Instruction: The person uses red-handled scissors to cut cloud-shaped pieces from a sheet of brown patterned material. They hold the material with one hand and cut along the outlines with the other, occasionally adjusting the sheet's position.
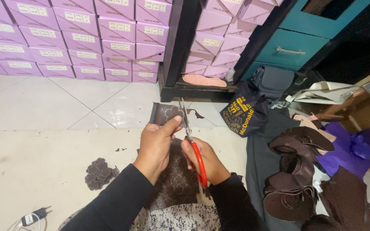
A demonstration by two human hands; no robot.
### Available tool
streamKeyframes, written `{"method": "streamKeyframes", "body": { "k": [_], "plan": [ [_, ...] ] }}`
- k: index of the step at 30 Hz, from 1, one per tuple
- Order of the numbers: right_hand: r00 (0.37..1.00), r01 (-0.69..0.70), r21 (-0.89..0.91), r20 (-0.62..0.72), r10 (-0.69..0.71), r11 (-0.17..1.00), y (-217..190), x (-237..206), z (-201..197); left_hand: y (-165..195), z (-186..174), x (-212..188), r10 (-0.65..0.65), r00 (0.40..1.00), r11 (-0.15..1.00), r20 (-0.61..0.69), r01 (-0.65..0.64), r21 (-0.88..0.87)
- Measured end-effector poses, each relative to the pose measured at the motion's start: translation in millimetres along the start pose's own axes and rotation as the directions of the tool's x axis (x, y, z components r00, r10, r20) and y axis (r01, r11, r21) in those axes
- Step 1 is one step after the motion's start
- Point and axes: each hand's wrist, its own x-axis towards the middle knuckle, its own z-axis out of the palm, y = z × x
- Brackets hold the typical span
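Note:
My left hand (156, 143) pinches the upper part of a dark brown sheet (167, 113) printed with flower outlines. My right hand (206, 160) grips red-handled scissors (192, 143), whose blades point up and cut into the sheet's right edge. The rest of the sheet (177, 179) hangs down over my lap, between my black sleeves. A small pile of cut-out brown flower shapes (100, 173) lies on the mat to the left of my left arm.
Lilac shoe boxes (86, 38) are stacked along the back wall. A black rack (180, 51) holds a pink insole (204, 80). A dark bag (245, 113), brown leather pieces (294, 175) and purple material (347, 149) lie to the right. A charger (33, 217) sits at bottom left.

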Motion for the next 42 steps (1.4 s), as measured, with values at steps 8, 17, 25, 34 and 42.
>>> {"method": "streamKeyframes", "body": {
  "k": [8, 17, 25, 34, 42],
  "plan": [
    [0.996, 0.046, 0.065, -0.078, -0.041, 0.997, 9.2, 3.8, 13.9, 5.2, 0.7, -7.8, -0.025, 1.0, 0.998, 0.003, 0.025, -0.054],
    [0.988, 0.073, 0.098, -0.145, -0.059, 0.993, 1.7, -1.2, 28.5, 6.5, 4.2, -11.8, -0.083, 0.997, 0.982, -0.006, 0.08, -0.171],
    [0.992, 0.06, 0.12, -0.115, -0.047, 0.991, 3.2, 1.3, 20.1, 12.5, 2.0, -8.9, -0.04, 0.999, 0.985, 0.024, 0.043, -0.168],
    [0.995, 0.003, 0.111, -0.096, 0.007, 0.994, 4.2, -0.4, 14.6, 23.7, -5.9, -6.7, -0.041, 0.997, 0.997, 0.06, 0.045, -0.063],
    [0.999, 0.011, 0.103, -0.053, -0.005, 0.995, -4.6, -6.4, 8.1, 23.8, -8.5, -2.3, -0.053, 0.997, 0.998, 0.057, 0.052, 0.018]
  ]
}}
